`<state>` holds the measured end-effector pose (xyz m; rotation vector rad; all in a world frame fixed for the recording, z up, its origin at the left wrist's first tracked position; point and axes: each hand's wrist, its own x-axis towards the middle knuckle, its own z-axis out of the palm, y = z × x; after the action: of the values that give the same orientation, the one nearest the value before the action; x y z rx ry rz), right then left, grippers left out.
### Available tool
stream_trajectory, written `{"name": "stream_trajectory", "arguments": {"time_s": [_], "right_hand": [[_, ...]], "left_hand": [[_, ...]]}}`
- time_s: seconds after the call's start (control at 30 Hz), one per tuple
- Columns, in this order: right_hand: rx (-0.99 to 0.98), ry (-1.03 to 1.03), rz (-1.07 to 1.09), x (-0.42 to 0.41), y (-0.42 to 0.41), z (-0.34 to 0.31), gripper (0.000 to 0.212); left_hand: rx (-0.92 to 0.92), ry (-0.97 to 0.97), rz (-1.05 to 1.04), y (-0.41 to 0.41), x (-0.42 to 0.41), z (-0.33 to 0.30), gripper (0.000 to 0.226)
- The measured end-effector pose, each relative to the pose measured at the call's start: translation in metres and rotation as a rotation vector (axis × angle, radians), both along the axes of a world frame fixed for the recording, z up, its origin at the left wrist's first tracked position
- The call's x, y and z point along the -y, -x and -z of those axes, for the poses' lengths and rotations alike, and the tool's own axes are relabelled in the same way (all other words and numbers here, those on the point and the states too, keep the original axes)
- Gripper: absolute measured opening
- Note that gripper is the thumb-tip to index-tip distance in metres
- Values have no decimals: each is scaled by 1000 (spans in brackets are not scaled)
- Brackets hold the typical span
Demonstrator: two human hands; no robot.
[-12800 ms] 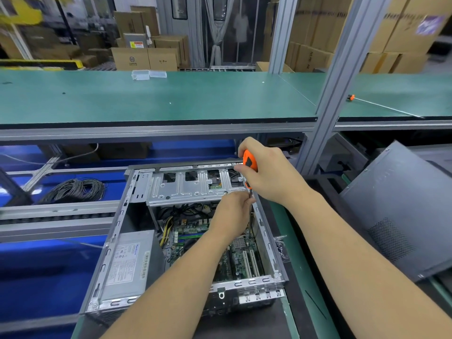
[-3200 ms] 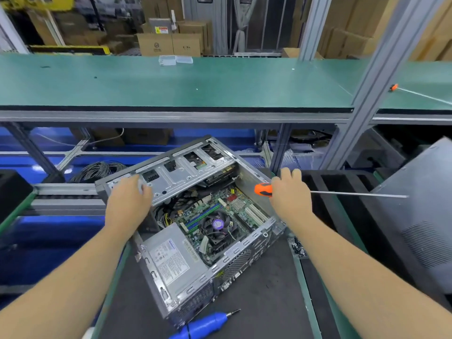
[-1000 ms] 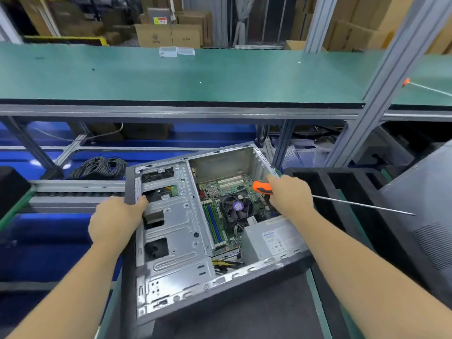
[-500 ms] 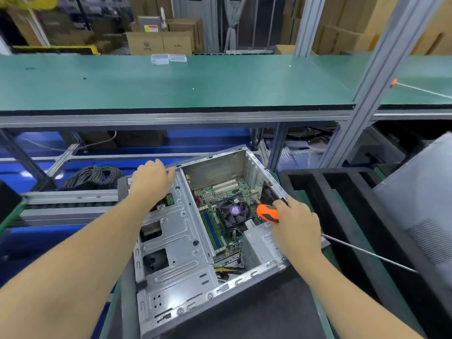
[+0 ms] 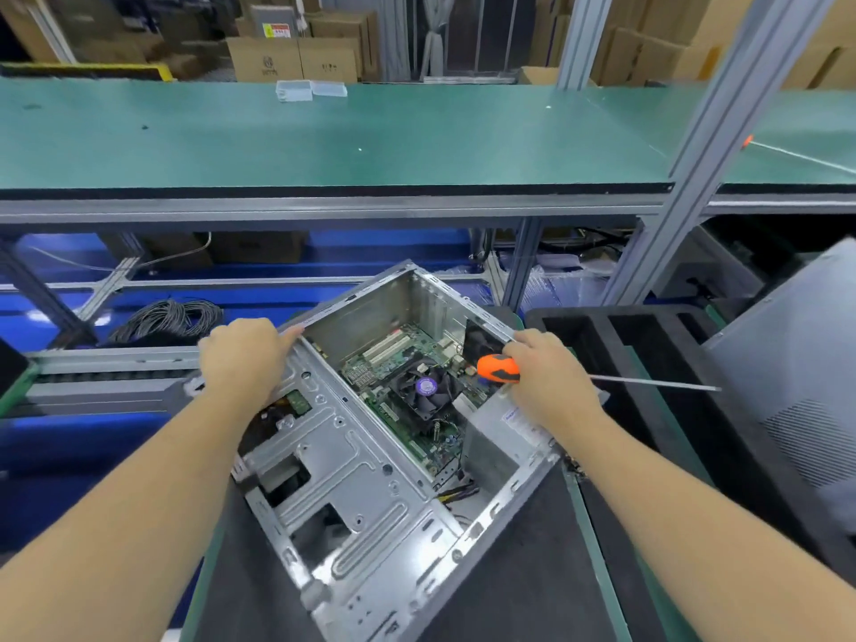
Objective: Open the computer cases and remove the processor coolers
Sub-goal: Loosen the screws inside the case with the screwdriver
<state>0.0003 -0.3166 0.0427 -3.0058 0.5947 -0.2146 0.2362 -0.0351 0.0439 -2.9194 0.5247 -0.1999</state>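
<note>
Sitting still mounted on the green motherboard (image 5: 398, 391), the processor cooler (image 5: 424, 392), its black fan with a purple hub label facing up; not yet removed, by the look of it. Lying on its side with the panel already off, the computer case (image 5: 370, 456), turned at an angle on the dark mat (image 5: 519, 572) near the front edge of the worktop, interior fully exposed. Judging the opening step done for this case and the cooler's fasteners still waiting; whether any screw is already loosened, impossible to tell.

Resting over the far left rim of the case, beside the drive cage (image 5: 333, 461), the left hand (image 5: 245, 359), fingers curled over the metal edge and gripping it, well to the left of the cooler. Clamping a long orange-handled screwdriver (image 5: 498, 369), the right hand (image 5: 546, 377), positioned at the right rim of the case just beside the cooler, above the grey power supply (image 5: 500, 437); shaft pointing away to the right, over the black foam tray (image 5: 648, 363), not toward the cooler. Needing, probably, a turn of the tool before its tip can reach the fasteners.

Leaning at the right edge, a grey side panel (image 5: 796, 410). Lying beyond on the raised green shelf (image 5: 324, 141), a second screwdriver (image 5: 787, 155) and a small clear box (image 5: 294, 91).
</note>
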Motion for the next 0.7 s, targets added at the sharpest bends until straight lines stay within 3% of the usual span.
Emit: {"name": "stream_trajectory", "arguments": {"time_s": [0.17, 0.27, 0.33, 0.5, 0.7], "right_hand": [[-49, 54, -33, -8, -3, -15, 22], [138, 170, 18, -29, 27, -9, 18], [299, 121, 68, -42, 41, -3, 21], [385, -141, 215, -50, 35, 5, 23], [561, -173, 111, -43, 32, 13, 19]], "left_hand": [[-20, 111, 9, 11, -27, 3, 76], [-29, 155, 71, 8, -31, 4, 72], [-60, 183, 96, 6, -23, 3, 65], [-46, 220, 75, 12, -3, 4, 63], [-36, 279, 15, 15, -10, 10, 60]]}}
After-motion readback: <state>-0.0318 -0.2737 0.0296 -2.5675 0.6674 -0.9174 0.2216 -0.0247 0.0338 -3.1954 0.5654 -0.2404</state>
